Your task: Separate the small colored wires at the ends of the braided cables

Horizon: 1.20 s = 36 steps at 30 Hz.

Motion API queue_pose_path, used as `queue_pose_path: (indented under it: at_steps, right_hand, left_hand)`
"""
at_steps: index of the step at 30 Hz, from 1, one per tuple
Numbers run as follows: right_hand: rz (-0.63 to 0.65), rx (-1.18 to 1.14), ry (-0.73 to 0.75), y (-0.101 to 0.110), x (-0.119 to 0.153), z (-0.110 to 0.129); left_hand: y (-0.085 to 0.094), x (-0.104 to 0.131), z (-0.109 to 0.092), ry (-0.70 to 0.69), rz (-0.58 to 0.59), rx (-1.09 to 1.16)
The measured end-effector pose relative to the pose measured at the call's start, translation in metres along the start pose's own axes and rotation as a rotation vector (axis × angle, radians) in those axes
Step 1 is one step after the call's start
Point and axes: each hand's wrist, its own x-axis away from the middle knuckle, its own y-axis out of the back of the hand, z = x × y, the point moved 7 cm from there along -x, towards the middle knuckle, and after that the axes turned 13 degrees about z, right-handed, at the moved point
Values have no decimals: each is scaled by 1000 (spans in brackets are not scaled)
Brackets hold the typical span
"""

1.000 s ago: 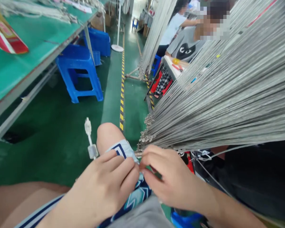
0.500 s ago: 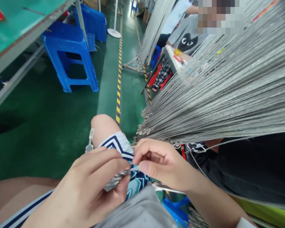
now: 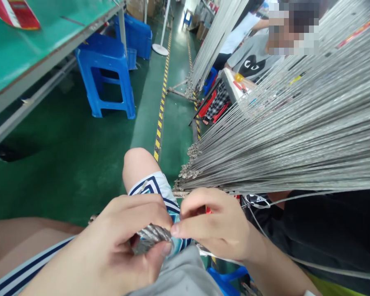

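Right thumb has come in against the left fingertips since the last frame, where a small gap lay between them. Left hand (image 3: 120, 236) closed on a silvery bundle (image 3: 154, 233) of twisted strands: fingers curled over the top, thumb (image 3: 163, 249) pressed in from below. Bundle sits low, just above the lap, between the striped shorts (image 3: 154, 185) and the grey shirt (image 3: 179, 271). Right hand (image 3: 217, 226) at the bundle's right end, index finger bent, thumb extended, space open behind the tips; cannot tell whether they pinch anything.

Close by on the right, a dense sheet of long grey strands (image 3: 283, 131) slants up and away, small metallic-looking ends clustered at its lower left. Loose white cord (image 3: 265, 203) loops beneath it. Left side: green table (image 3: 58, 37) with a red-and-white object (image 3: 24, 16) on it, blue stool (image 3: 103, 53) beside its edge (legs on the green floor (image 3: 61, 164)). Yellow-and-black tape (image 3: 161, 117) runs up the aisle. Farther off, a person in a grey shirt (image 3: 253, 55) sits at a small white-topped table (image 3: 232, 86).
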Motion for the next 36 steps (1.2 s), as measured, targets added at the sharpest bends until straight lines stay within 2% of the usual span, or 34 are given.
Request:
queue_pose_path:
  at_steps: [8,13,22,25,30,33,36]
  right_hand:
    - [22,114,82,-3,-2,8]
    - [-4,96,208,-6,0,7]
    - [61,236,253,-7,2,10]
    - [-11,238,213,-8,2,10]
    - [-163,200,114,-13,6,10]
    - [-198,95,-18,-20,8,7]
    - [-255,-128,-191,-29,11,-1]
  left_hand:
    - [-4,1,-2,37,6,49]
    - [-7,4,-2,27,32,85]
    - [-8,0,-2,51,39,16]
    - [-8,5,-6,63,9,-91]
    - [-8,15,-20,-1,-149,-363]
    - [-11,19,-29,-63,-225,-524]
    - [-15,22,-35,-114,-268,-709]
